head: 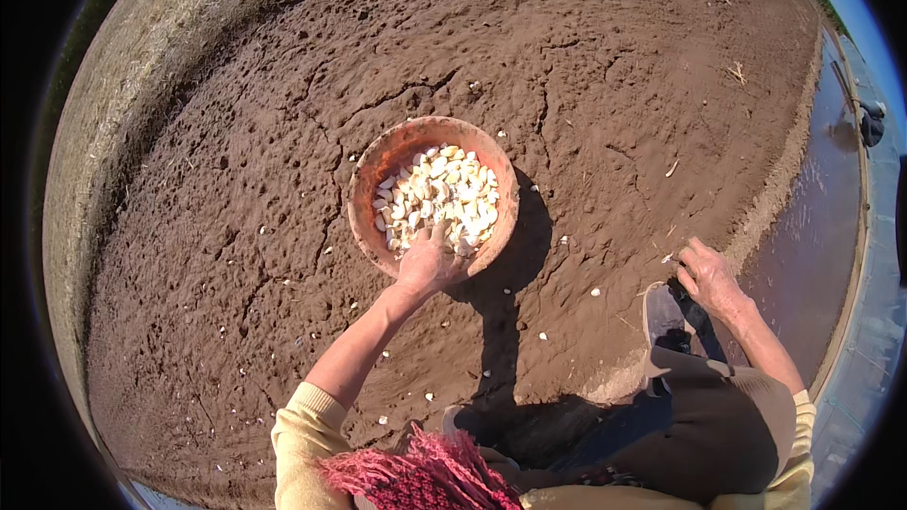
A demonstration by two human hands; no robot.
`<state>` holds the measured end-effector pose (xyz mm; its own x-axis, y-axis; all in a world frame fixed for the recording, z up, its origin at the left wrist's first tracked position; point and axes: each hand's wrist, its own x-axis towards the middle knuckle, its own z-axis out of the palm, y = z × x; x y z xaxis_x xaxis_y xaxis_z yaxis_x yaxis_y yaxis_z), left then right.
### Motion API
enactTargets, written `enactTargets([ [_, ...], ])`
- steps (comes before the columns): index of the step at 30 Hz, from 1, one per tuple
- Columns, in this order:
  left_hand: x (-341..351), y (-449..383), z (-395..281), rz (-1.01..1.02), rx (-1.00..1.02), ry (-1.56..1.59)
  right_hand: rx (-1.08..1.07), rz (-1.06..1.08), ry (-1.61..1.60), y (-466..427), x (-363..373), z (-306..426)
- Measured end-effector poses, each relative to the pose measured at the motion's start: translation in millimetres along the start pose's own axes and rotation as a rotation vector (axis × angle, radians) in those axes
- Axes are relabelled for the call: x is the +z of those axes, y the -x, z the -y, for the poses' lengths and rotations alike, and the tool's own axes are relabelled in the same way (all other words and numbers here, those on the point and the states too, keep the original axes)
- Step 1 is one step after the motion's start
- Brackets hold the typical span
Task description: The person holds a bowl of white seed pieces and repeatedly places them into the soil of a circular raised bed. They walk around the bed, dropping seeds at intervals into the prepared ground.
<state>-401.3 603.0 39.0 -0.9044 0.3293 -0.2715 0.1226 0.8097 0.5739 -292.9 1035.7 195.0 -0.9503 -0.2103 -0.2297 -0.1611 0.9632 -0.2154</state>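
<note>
An orange-red round basin (363, 227) with a worn rim holds many pale garlic cloves (443, 188). My left hand (429, 258) reaches over the basin's near rim, its fingertips down among the cloves; whether it grips any is hidden. Off to the right, my right hand (711, 278) is above the soil beside my shoe, fingers curled, close to a small whitish clove (667, 258). Whether that clove touches its fingertips I cannot tell. More cloves are dotted singly over the brown soil, one (594, 292) between the basin and my right hand.
Cracked, damp soil (212, 262) surrounds the basin. My shoe (665, 312) stands at the bed's right edge, beside a water-filled furrow (808, 227). Beyond that lies plastic sheeting (864, 283) with a dark object (872, 124) on it. A straw-covered strip (106, 120) borders the left. A pink fringed scarf (432, 471) hangs below.
</note>
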Motion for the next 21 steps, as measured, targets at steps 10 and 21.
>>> enactTargets([
  [10,37.8,-51.6,-53.6,0.010,-0.167,-0.061,-0.098,-0.037,-0.212,-49.2,30.8,-100.6],
  [21,37.6,-50.2,-59.7,-0.053,-0.445,0.163,-0.235,0.078,-0.431,-128.2,62.8,-138.2],
])
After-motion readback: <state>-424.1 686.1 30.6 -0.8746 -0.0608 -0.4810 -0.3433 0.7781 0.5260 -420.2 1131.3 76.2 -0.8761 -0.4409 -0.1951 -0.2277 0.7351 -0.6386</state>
